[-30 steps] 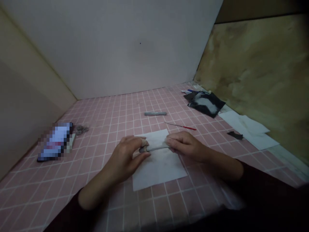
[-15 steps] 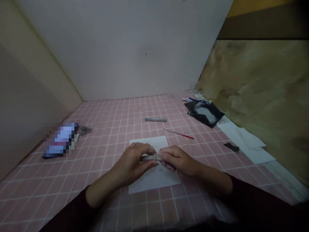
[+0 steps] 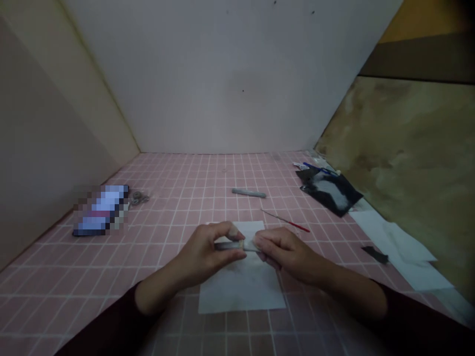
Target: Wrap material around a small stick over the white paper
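Above a white paper sheet (image 3: 241, 291), a slim grey rod (image 3: 227, 245) lies crosswise between my hands. A narrow beige band (image 3: 241, 244) circles it near the middle. My left hand (image 3: 208, 249) grips the rod from the left, thumb and fingers on either side close to the band. On the other side, my right hand (image 3: 284, 249) has its fingers closed over the rod's pale right part (image 3: 251, 245), which is partly hidden. Whether that pale part is a separate piece, I cannot tell.
Beyond the paper lie another grey rod (image 3: 248, 193) and a thin red-handled tool (image 3: 285, 220). At left are a pixelated phone (image 3: 102, 210) and small grey rings (image 3: 139, 198). A black sheet with white powder (image 3: 330, 192), white papers (image 3: 401, 247) and a dark scrap (image 3: 374, 254) lie right.
The camera view has shifted, so most table items appear lower and further right. My right hand has slid a little away from the band, exposing more of the pale part. Both hands keep their hold.
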`<state>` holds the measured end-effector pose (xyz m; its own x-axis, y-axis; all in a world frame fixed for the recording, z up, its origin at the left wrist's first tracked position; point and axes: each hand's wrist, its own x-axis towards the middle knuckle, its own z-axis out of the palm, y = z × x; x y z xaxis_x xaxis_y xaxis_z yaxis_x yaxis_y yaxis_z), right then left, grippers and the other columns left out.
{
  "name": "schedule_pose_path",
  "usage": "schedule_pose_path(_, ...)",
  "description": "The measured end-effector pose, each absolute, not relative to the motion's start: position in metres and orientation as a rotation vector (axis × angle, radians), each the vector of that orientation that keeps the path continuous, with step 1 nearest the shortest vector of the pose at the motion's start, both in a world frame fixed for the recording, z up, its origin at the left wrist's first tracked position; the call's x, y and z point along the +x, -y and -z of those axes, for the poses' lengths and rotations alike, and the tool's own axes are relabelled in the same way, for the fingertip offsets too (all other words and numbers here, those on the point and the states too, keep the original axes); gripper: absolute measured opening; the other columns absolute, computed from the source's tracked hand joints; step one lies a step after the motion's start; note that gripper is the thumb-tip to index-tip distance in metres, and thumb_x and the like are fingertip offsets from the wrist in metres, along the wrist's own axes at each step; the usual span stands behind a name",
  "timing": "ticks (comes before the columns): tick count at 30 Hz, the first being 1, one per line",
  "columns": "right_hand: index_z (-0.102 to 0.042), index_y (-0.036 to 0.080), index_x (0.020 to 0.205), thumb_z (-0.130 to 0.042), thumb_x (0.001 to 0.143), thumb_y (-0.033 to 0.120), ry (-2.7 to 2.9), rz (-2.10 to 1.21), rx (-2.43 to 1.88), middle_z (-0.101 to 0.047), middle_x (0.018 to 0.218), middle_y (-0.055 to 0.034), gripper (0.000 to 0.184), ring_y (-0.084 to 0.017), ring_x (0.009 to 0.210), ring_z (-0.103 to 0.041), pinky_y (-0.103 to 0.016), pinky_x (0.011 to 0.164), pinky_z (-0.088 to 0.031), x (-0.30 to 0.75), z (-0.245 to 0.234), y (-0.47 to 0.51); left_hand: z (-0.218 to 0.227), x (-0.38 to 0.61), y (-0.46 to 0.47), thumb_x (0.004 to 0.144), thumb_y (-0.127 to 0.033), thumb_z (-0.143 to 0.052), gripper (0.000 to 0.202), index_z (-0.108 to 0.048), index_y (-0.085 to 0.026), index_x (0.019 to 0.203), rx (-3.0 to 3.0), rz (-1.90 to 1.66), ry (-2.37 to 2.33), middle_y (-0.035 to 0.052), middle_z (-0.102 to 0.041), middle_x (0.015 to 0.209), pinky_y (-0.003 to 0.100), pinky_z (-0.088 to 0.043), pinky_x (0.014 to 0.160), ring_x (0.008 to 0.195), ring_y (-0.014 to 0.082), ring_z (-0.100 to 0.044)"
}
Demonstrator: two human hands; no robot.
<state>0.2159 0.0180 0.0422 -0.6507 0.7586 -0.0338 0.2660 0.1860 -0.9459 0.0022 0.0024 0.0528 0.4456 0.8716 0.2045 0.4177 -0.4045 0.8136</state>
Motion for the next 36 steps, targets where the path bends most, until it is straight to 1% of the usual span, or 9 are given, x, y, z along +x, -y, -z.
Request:
schedule_pose_path(9,-0.047,0.017,0.062,-0.039,0.095,0.039,2.155,-1.371,-0.956,-0.040,0.055,0.0038,0.041,-0.009,0.052,-0.039,-0.023,0.053,-0.030,0.207,-0.040,-0.022,-0.050,0.000,-0.001,0.082,-0.033,-0.065,0.016,-0.062,-0.018,0.088,2.269,-0.814,-1.122,0.0016,-0.067,0.079,0.031,-0.046,0.074,0.074,0.0161,-0.061)
schedule_pose_path(14,-0.044,0.018,0.059,-0.044,0.089,0.053,1.824,-1.877,-0.965,-0.035,0.048,0.0065,0.047,-0.006,0.042,-0.028,-0.022,0.042,-0.020,0.209,-0.025,-0.026,-0.041,-0.001,-0.001,0.083,-0.031,-0.063,0.015,-0.060,-0.018,0.089,2.282,-0.816,-1.100,0.0015,-0.066,0.080,0.034,-0.044,0.079,0.076,0.0161,-0.060)
schedule_pose_path(17,-0.042,0.018,0.057,-0.047,0.087,0.055,1.736,-1.944,-0.987,-0.035,0.046,0.0067,0.048,-0.006,0.041,-0.027,-0.022,0.042,-0.018,0.209,-0.019,-0.024,-0.036,0.000,0.000,0.085,-0.028,-0.061,0.014,-0.057,-0.019,0.094,2.329,-0.749,-1.054,0.0010,-0.066,0.085,0.037,-0.040,0.087,0.080,0.0160,-0.060)
schedule_pose_path(20,-0.042,0.018,0.056,-0.045,0.088,0.055,1.865,-1.835,-1.033,-0.036,0.047,0.0056,0.049,-0.007,0.043,-0.030,-0.023,0.043,-0.020,0.209,-0.020,-0.024,-0.034,0.001,0.001,0.088,-0.027,-0.056,0.012,-0.055,-0.018,0.096,2.421,-0.633,-1.079,0.0021,-0.064,0.084,0.042,-0.037,0.091,0.081,0.0176,-0.059)
schedule_pose_path(23,-0.041,0.018,0.057,-0.041,0.091,0.051,1.991,-1.699,-1.046,-0.035,0.049,0.0052,0.047,-0.008,0.046,-0.031,-0.023,0.046,-0.024,0.209,-0.023,-0.025,-0.033,0.003,0.003,0.091,-0.030,-0.050,0.014,-0.054,-0.017,0.087,2.526,-0.548,-1.124,0.0027,-0.061,0.079,0.043,-0.037,0.088,0.078,0.0184,-0.057)
schedule_pose_path(26,-0.039,0.018,0.058,-0.038,0.095,0.042,2.123,-1.537,-1.025,-0.035,0.052,0.0046,0.043,-0.009,0.049,-0.034,-0.024,0.050,-0.027,0.210,-0.027,-0.023,-0.032,0.003,0.002,0.092,-0.030,-0.047,0.019,-0.050,-0.017,0.078,2.558,-0.526,-1.113,0.0026,-0.058,0.074,0.038,-0.040,0.078,0.073,0.0181,-0.054)
schedule_pose_path(28,-0.039,0.018,0.061,-0.036,0.096,0.036,2.270,-1.343,-0.994,-0.039,0.055,0.0037,0.039,-0.009,0.052,-0.038,-0.024,0.053,-0.029,0.210,-0.027,-0.020,-0.032,0.002,0.002,0.091,-0.029,-0.048,0.017,-0.051,-0.016,0.079,2.518,-0.526,-1.073,0.0028,-0.059,0.076,0.034,-0.040,0.073,0.073,0.0177,-0.053)
schedule_pose_path(32,-0.046,0.017,0.071,-0.033,0.097,0.029,2.508,-0.950,-0.900,-0.050,0.065,-0.0002,0.031,-0.012,0.059,-0.045,-0.027,0.059,-0.032,0.210,-0.022,-0.013,-0.035,-0.002,0.000,0.090,-0.029,-0.052,0.015,-0.053,-0.017,0.082,2.416,-0.446,-0.998,0.0024,-0.061,0.079,0.030,-0.041,0.070,0.073,0.0162,-0.054)
schedule_pose_path(36,-0.049,0.017,0.074,-0.033,0.096,0.026,2.566,-0.825,-0.820,-0.053,0.066,-0.0017,0.028,-0.013,0.060,-0.046,-0.028,0.060,-0.032,0.211,-0.020,-0.010,-0.040,-0.006,-0.002,0.090,-0.030,-0.053,0.016,-0.054,-0.016,0.081,2.386,-0.396,-0.948,0.0018,-0.060,0.078,0.029,-0.041,0.073,0.075,0.0157,-0.055)
